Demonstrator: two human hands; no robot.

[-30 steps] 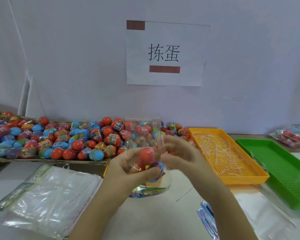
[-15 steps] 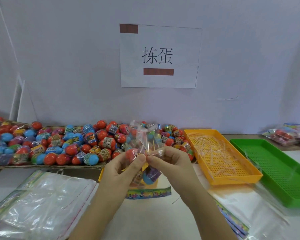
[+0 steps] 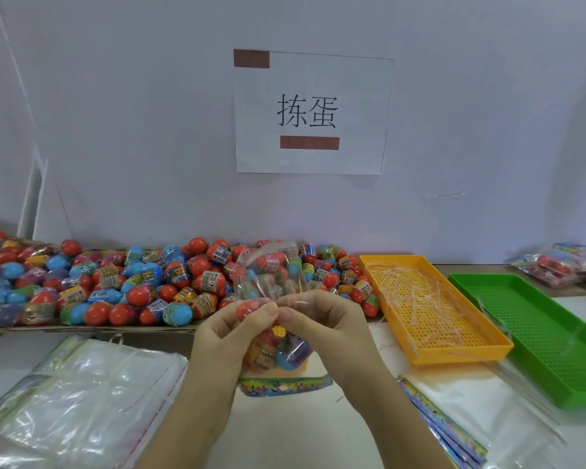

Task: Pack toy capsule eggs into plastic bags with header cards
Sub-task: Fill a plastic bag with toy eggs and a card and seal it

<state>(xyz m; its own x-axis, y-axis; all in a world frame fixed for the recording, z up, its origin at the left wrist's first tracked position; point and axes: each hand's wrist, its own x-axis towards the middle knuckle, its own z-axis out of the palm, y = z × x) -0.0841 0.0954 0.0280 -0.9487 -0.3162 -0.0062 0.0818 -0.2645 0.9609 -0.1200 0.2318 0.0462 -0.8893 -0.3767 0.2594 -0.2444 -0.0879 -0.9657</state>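
Note:
A clear plastic bag [image 3: 271, 275] with a colourful header card [image 3: 285, 385] at its lower end hangs between my hands, holding several capsule eggs [image 3: 278, 350]. My left hand [image 3: 230, 333] and my right hand [image 3: 325, 319] pinch the bag's gathered neck together at the middle, thumbs touching. The bag's open top fans out above my fingers. Behind lies a big heap of red, blue and purple capsule eggs [image 3: 122, 282] on a cardboard sheet.
A stack of empty clear bags [image 3: 75, 401] lies at front left, more bags with header cards [image 3: 454, 431] at front right. An orange tray [image 3: 430, 350] holds thin twist ties; a green tray [image 3: 528, 333] stands beside it. Packed bags [image 3: 555, 265] sit far right. A paper sign hangs on the wall.
My hands have closed in on the bag's neck and gathered it tight; the bag has sunk so its eggs hang below my fingers instead of between them.

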